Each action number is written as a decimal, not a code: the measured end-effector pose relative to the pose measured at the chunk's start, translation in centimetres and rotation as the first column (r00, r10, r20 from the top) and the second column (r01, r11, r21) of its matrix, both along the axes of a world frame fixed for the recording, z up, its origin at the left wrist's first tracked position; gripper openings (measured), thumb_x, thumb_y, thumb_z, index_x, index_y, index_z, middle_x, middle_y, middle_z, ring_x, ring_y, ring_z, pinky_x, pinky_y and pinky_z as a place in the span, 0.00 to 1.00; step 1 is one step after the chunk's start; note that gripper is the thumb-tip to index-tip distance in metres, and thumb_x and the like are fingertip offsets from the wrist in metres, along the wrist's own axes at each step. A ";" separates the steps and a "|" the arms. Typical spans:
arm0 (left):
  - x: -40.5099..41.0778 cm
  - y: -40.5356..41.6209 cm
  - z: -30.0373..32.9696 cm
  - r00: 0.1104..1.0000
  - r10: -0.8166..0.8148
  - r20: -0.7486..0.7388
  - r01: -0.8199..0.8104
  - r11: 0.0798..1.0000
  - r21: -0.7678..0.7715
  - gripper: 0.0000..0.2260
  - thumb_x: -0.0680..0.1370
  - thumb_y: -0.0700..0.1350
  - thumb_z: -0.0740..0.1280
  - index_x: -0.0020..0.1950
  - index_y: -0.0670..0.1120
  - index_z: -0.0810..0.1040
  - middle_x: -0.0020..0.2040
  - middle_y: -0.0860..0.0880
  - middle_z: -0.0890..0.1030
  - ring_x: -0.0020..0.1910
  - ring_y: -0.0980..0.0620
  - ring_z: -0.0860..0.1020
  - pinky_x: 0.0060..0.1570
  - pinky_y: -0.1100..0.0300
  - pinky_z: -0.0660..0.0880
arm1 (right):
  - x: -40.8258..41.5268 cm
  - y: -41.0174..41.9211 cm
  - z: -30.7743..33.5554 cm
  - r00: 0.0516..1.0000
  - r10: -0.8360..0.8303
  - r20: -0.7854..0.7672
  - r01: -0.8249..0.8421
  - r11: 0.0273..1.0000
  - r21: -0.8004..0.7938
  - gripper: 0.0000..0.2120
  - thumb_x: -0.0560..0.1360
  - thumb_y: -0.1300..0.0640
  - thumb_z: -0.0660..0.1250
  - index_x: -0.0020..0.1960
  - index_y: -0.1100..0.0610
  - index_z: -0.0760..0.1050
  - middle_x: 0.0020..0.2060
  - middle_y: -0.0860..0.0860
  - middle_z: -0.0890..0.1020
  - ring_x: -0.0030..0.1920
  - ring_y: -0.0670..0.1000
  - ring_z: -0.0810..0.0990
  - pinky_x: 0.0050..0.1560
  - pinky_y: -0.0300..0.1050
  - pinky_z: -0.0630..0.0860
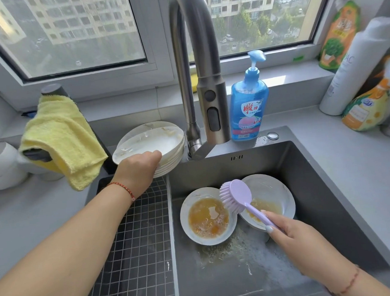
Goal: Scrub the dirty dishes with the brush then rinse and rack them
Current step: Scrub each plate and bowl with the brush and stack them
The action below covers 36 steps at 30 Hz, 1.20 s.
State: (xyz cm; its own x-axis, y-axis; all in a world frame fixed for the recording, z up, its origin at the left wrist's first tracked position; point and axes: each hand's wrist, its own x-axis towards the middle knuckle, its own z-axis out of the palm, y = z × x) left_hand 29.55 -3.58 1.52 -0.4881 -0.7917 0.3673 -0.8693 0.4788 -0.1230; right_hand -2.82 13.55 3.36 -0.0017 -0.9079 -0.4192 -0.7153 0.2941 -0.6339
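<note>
A stack of dirty white plates (153, 139) sits at the back of the wire rack (136, 251), left of the faucet. My left hand (137, 170) grips the near rim of the top plate. My right hand (294, 235) holds the handle of a lilac dish brush (236, 196), whose bristles point left above the sink. Below it, a white bowl (207, 216) with orange-brown soapy liquid lies in the dark sink (314, 187). A second dirty bowl (270, 196) leans behind the brush.
A steel faucet (200, 80) arches over the sink's back edge, with a blue dish soap pump bottle (249, 109) beside it. A yellow cloth (59, 140) hangs at the left. Cleaning bottles (351, 69) stand at the right on the counter. Foamy water lies on the sink floor.
</note>
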 end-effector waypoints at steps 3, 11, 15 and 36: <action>-0.1 -0.2 -0.4 1.000 0.003 0.008 -0.003 1.000 0.018 0.16 0.62 0.32 0.80 0.39 0.41 0.75 0.27 0.45 0.75 0.21 0.45 0.73 0.20 0.60 0.71 | -0.1 0.0 -0.2 1.000 0.004 0.000 -0.004 1.000 0.001 0.15 0.81 0.50 0.55 0.62 0.32 0.68 0.22 0.37 0.71 0.21 0.42 0.65 0.27 0.37 0.65; -0.7 -1.0 -1.1 0.998 0.039 -0.042 -0.034 0.994 0.105 0.10 0.70 0.32 0.74 0.40 0.41 0.74 0.29 0.45 0.73 0.24 0.45 0.71 0.23 0.58 0.68 | -0.6 0.1 -0.5 1.000 -0.014 -0.014 0.014 1.000 -0.008 0.18 0.81 0.50 0.55 0.68 0.34 0.66 0.27 0.45 0.72 0.21 0.42 0.66 0.25 0.34 0.63; -0.9 -1.3 -2.1 0.995 0.104 0.007 -0.103 0.976 0.190 0.06 0.75 0.33 0.69 0.47 0.42 0.75 0.34 0.45 0.74 0.31 0.44 0.72 0.28 0.55 0.70 | -0.9 0.3 -0.7 1.000 -0.022 -0.013 0.022 1.000 -0.004 0.18 0.81 0.50 0.55 0.68 0.33 0.66 0.29 0.45 0.71 0.21 0.42 0.66 0.25 0.34 0.64; -11.5 6.1 -7.7 0.827 0.178 -0.533 -0.230 0.973 -0.031 0.11 0.75 0.43 0.61 0.53 0.39 0.76 0.50 0.42 0.78 0.51 0.45 0.73 0.54 0.53 0.69 | -3.0 0.8 -2.1 1.000 -0.006 -0.008 0.006 1.000 0.014 0.19 0.81 0.50 0.56 0.68 0.33 0.64 0.33 0.47 0.77 0.24 0.43 0.65 0.27 0.35 0.63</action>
State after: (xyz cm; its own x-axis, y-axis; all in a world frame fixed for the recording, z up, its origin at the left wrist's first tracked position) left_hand 18.00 2.48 -6.22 -0.0336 -0.8027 0.5955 -0.8923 0.2925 0.3440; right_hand -5.85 14.36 1.29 -0.0103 -0.9021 -0.4314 -0.7185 0.3067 -0.6242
